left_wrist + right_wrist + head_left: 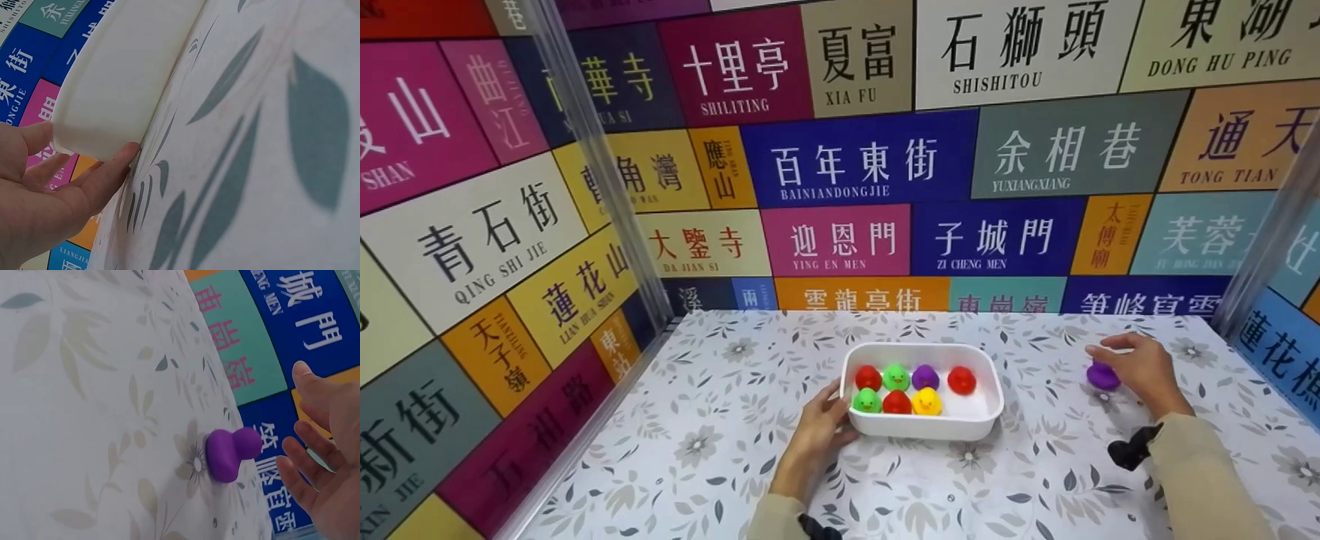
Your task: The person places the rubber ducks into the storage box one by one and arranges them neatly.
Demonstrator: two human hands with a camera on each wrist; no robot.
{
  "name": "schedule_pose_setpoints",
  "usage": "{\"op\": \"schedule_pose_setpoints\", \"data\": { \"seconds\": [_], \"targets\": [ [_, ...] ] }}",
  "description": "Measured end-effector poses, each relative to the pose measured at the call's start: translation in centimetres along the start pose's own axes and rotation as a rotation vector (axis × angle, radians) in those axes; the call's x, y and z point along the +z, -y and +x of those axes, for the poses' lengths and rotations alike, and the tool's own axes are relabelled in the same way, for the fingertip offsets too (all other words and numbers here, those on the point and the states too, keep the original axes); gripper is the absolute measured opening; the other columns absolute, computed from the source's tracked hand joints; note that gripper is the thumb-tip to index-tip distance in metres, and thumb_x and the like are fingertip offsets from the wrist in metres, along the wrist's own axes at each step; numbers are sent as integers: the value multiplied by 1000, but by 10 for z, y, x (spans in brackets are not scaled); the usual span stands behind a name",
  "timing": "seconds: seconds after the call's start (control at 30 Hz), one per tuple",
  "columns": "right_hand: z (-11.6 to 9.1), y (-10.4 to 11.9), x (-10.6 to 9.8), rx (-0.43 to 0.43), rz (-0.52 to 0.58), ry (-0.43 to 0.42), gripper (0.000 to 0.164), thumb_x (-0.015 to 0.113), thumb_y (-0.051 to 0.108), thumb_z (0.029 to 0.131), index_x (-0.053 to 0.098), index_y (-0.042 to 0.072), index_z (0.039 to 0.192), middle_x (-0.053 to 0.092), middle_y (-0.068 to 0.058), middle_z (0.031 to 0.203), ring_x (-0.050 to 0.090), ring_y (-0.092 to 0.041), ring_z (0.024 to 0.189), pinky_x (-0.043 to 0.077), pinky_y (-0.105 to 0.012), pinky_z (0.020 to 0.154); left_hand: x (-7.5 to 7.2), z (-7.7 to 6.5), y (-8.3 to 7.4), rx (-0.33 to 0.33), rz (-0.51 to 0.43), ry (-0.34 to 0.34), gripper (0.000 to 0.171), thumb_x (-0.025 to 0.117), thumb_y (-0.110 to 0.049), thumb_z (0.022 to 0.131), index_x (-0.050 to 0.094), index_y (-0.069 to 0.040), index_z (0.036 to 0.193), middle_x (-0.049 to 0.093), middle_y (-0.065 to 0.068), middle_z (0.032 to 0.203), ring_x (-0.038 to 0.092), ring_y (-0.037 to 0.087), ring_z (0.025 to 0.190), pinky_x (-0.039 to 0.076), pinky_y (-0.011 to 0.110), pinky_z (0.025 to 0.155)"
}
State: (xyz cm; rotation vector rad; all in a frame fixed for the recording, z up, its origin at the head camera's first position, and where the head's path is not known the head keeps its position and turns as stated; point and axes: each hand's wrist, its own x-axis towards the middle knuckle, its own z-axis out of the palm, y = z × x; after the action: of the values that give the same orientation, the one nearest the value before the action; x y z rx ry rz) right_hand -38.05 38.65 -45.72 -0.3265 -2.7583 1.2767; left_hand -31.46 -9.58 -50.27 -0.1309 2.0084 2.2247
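Observation:
A white plastic tray (960,427) sits mid-table with several small toy ducks inside, among them a green duck (896,377), a yellow duck (927,402) and a red duck (961,380). At its left end my left hand (823,420) holds the tray, thumb and fingers spread between rim and base; the left wrist view shows a fingertip (130,149) low on the tray wall (112,90). Off to the right, a purple duck (225,455) stands on the table. My right hand (323,455) is just above it, fingers apart and loosely bent, with a gap showing between hand and duck.
A white tablecloth with grey leaf print (705,442) covers the table. Walls of colourful name panels (855,157) rise behind and at both sides. Clear corner strips (600,165) stand at the table's back corners. Dark bands (1134,448) circle the wrists.

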Motion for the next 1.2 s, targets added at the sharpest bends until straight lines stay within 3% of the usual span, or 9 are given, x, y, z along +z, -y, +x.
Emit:
{"op": "schedule_pose_setpoints", "data": {
  "seconds": [0.3, 0.63, 0.97, 1.2],
  "targets": [
    [3, -16, -2, 122, 118, -34, 84, 66, 57, 90, 46, -4, 144, 36, -31, 155, 35, -48, 139, 32, -63, 115, 0, 1, 0, -10, -23, -4, 54, 51, -24, 105, 36, -14, 156, 47, 22, 151, 59, 32, 127, 58, 41, 94],
    [11, -30, 10, 225, 348, 19, 98, 63, 57, 91, 18, 2, 159, 11, -23, 167, 18, -43, 152, 22, -56, 124, 0, 0, -1, 11, 6, -4, 51, 47, -18, 106, 36, -11, 155, 53, 22, 143, 62, 30, 122, 59, 43, 91],
    [17, -32, 29, 275, 429, -23, 92, 64, 52, 92, 24, 2, 158, 18, -24, 166, 24, -36, 151, 21, -47, 127, -3, 1, -1, -6, 30, -16, 51, 48, -22, 106, 37, -16, 156, 50, 20, 148, 62, 29, 123, 58, 41, 94],
    [13, -30, 35, 274, 387, -63, 86, 66, 49, 92, 32, 0, 154, 26, -26, 162, 29, -38, 148, 27, -47, 124, -2, 0, 0, -3, 3, -1, 53, 50, -25, 105, 37, -16, 156, 50, 21, 149, 62, 28, 122, 58, 42, 95]
  ]
}}
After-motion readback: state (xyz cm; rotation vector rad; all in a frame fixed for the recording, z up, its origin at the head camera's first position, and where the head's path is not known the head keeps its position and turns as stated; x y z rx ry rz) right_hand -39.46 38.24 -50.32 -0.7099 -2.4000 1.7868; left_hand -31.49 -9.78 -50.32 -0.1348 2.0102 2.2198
